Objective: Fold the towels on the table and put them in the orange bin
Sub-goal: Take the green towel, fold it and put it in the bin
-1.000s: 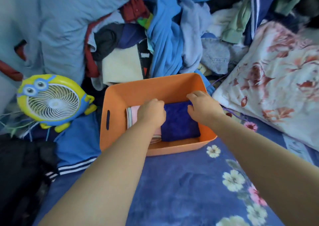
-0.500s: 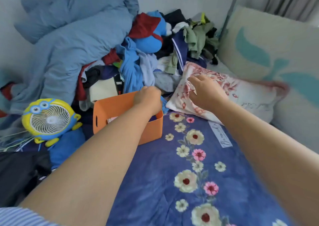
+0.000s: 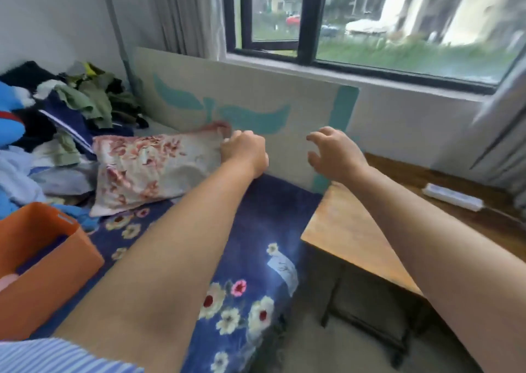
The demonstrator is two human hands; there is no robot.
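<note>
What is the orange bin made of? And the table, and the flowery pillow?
The orange bin looks like smooth plastic: thin, stiff, evenly coloured walls. The table seems wooden, with a brown grain and a slight sheen on top; its dark legs may be metal, hard to tell. The flowery pillow is soft printed cloth, wrinkled and dented.

text: none legible | white tag on floral bedsheet, near its right edge: writing blurred | orange bin rim sticker: unreadable
</note>
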